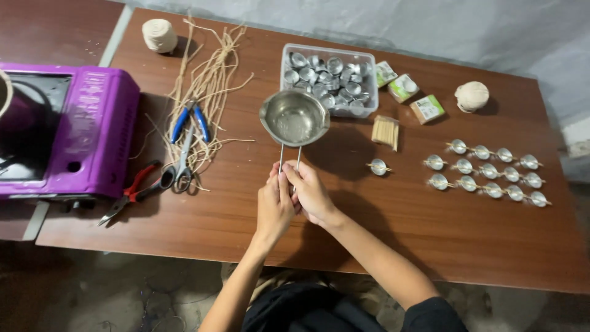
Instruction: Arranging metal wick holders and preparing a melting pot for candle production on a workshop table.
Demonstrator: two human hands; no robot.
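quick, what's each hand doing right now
Left hand: closed on the pot handle.
Right hand: closed on the same handle, beside the left.

We count one metal pouring pot (pixel 294 118), held up by its two wire handles just beyond our fingers (pixel 284 184). Past it sits one clear plastic tub (pixel 329 80) heaped with small metal cups, too many and too jumbled for us to number. To the right of our fingers lie thirteen filled cups with sticks across them: one alone (pixel 378 166), then three rows of four (pixel 485 170). We see one bundle of wooden sticks (pixel 386 131), three small boxes (pixel 404 87), and two balls of twine (pixel 159 35) (pixel 472 96). To the left lie three hand tools (pixel 165 172), one pile of cut strands (pixel 209 86) and one purple stove (pixel 67 132).
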